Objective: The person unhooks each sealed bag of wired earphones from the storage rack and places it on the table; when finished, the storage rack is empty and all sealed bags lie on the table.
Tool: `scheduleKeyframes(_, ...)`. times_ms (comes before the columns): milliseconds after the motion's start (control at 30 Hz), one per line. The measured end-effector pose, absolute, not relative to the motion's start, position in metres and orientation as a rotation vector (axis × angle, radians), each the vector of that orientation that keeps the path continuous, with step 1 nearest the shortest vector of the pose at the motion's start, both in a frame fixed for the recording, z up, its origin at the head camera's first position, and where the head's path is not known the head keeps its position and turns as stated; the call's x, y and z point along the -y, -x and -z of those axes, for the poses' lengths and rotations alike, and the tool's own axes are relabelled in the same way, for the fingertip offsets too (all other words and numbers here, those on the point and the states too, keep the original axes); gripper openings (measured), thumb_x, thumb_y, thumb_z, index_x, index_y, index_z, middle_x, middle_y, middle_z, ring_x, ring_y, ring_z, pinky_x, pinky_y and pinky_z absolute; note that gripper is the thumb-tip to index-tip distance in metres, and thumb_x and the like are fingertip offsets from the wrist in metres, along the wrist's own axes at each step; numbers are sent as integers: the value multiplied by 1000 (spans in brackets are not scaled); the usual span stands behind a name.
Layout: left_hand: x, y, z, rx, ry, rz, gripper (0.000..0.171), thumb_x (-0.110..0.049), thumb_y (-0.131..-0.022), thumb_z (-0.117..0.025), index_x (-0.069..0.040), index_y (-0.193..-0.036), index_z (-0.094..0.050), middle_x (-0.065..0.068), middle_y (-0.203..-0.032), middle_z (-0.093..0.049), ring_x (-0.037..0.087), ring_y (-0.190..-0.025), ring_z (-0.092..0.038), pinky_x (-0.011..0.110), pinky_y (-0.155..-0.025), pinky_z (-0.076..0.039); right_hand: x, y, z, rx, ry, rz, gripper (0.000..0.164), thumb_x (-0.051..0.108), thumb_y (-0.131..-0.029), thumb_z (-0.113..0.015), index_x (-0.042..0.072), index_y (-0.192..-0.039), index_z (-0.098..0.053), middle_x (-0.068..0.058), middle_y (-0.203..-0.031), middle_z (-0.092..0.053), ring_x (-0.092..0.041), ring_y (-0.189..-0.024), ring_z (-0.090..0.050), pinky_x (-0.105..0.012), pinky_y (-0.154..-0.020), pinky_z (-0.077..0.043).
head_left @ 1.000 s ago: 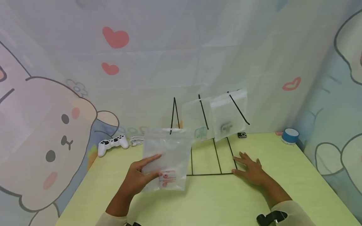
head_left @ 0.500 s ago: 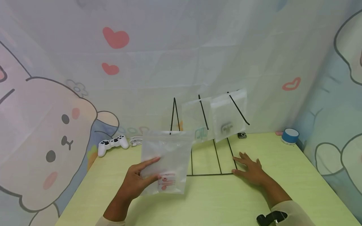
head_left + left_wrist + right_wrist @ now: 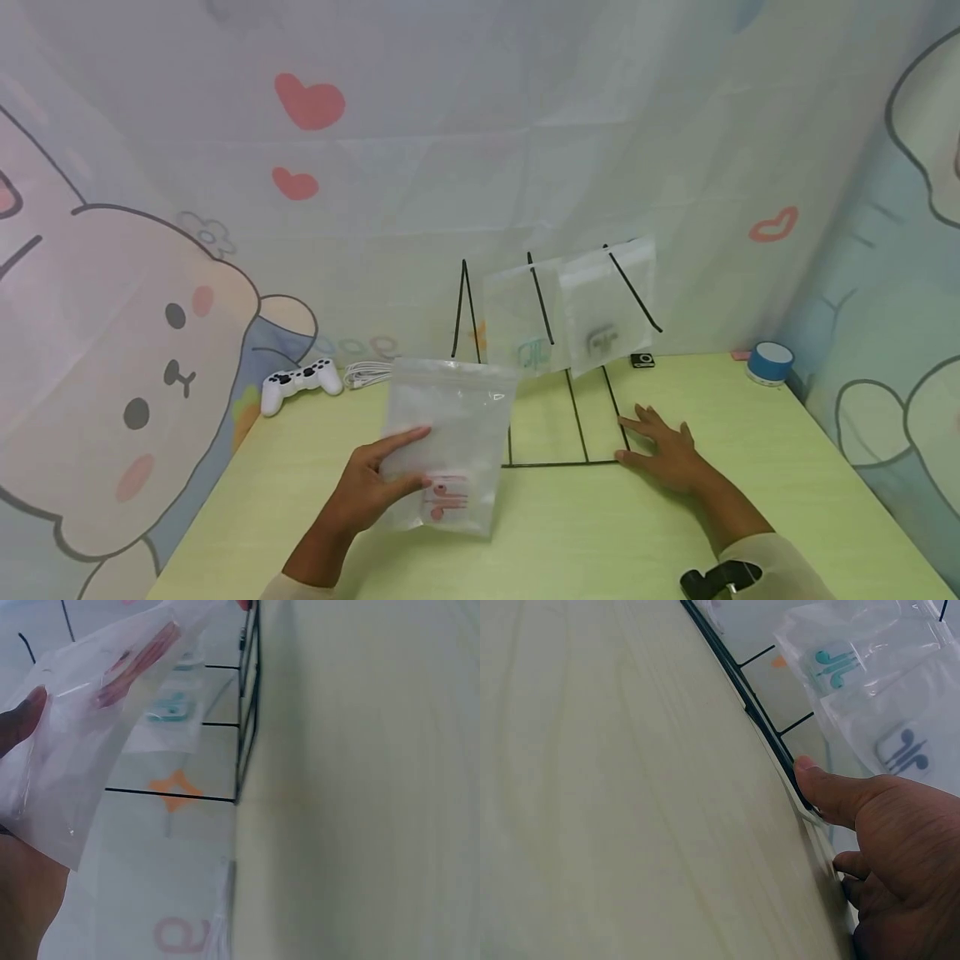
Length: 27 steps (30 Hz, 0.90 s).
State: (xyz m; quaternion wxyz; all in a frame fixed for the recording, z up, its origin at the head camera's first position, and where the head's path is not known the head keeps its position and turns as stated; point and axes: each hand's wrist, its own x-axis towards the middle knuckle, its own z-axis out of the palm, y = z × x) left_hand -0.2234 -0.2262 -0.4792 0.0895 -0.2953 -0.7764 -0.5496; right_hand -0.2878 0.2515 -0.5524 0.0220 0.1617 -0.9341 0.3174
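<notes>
Pinching the clear bag (image 3: 468, 417) by its 9 o'clock side at 8 o'clock from the rack (image 3: 587, 462), L hand (image 3: 367, 483) has a prob. light, floppy, slippery thing best held by an edge, w/ R hand (image 3: 667, 452) spread wide, touching the rack.

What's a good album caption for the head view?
Left hand holding a translucent bag, right hand touching a black wire rack where two bags hang.
</notes>
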Motion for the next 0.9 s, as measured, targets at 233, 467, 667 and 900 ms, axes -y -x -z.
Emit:
scheduleKeyframes(233,236,244,497,2441,601,1811,67,-15,-76,-85,-21,-138,-60,11,-141,-58,14,-102,-67,28,-82,-58,-251,287,551,2903,-496,-1001,68,47,-91,-67,14,-148,-48,-24,-161,-27,-49,-150,-16,-78,-109,4)
scheduleKeyframes(467,251,269,504,2540,248,1962,74,-26,-71,-89,-36,-138,-57,-2,-149,-49,23,-119,-58,24,-89,-55,-252,289,552,2899,-493,-1008,69,48,-91,-67,14,-148,-48,-24,-161,-27,-49,-150,-16,-78,-109,4)
scheduleKeyframes(667,262,288,510,2513,105,2147,75,-24,-73,-87,-41,-138,-55,-3,-145,-50,21,-113,-61,29,-85,-57,-253,289,554,2910,-488,-1011,70,49,-90,-67,15,-148,-48,-24,-161,-26,-49,-150,-15,-77,-110,5)
scheduleKeyframes(900,271,304,517,2569,100,2092,73,-24,-77,-84,-38,-141,-53,-3,-151,-44,18,-118,-55,26,-89,-53,-254,289,553,2907,-488,-1012,70,50,-90,-66,15,-148,-47,-24,-161,-26,-49,-150,-15,-78,-109,4)
